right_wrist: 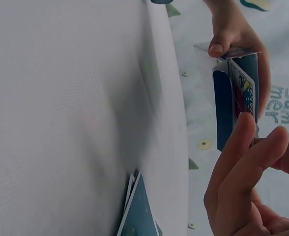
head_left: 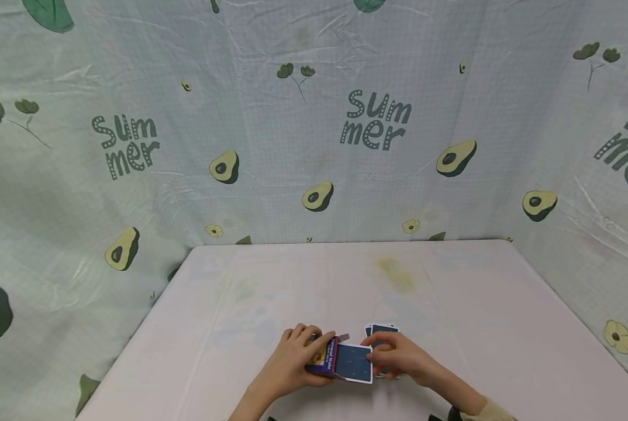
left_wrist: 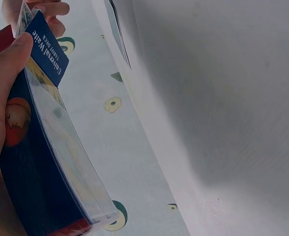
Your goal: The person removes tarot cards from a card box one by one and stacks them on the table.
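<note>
1. A blue tarot box (left_wrist: 36,162) is being gripped by the left hand (head_left: 295,358), whose fingers are being curled over it while the thumb is being pressed near its opened end.
2. The box is being held above the near part of the white table (head_left: 293,280), with its opened end being turned toward the right hand (head_left: 400,358).
3. A dark blue card (head_left: 353,361) with a white border is being left partly out of the box; whether more cards are being covered by it cannot be told.
4. The outer edge of this card is being pinched by the right hand, whose other fingers are being kept bent.
5. A flap (left_wrist: 48,49) lettered "Universal Waite Tarot Deck" is being shown at the box's opened end in the left wrist view.
6. A few loose cards (head_left: 382,328), blue-backed and unevenly stacked, are being partly hidden by the right hand in the head view; they are lying on the table.
7. The table is being enclosed by a pale cloth (head_left: 272,134) printed with avocados, flowers and the word "summer".
8. A beige sleeve (head_left: 487,411) is being worn on the right arm.
</note>
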Demonstrator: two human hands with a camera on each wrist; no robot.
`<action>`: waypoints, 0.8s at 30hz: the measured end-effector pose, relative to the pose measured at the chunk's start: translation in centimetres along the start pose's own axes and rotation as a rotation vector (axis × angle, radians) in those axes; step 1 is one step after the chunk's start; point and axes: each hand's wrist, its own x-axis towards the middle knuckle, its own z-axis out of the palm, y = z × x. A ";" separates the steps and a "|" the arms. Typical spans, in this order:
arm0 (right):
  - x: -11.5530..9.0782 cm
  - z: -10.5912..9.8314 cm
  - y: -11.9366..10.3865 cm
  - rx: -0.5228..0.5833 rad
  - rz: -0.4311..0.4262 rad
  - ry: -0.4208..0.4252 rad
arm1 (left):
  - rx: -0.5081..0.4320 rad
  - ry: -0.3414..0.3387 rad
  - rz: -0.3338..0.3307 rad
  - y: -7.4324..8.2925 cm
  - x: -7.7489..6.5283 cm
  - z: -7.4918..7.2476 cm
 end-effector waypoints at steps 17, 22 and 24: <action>-0.9 -1.5 0.6 0.005 0.019 0.015 | 0.024 0.030 -0.026 -0.6 -0.9 0.0; -1.2 -1.8 1.0 -0.014 0.019 0.044 | 0.030 0.042 -0.027 -0.7 -1.1 0.0; -1.3 -2.0 1.1 -0.013 0.021 0.054 | 0.032 0.046 -0.030 -0.8 -1.2 0.0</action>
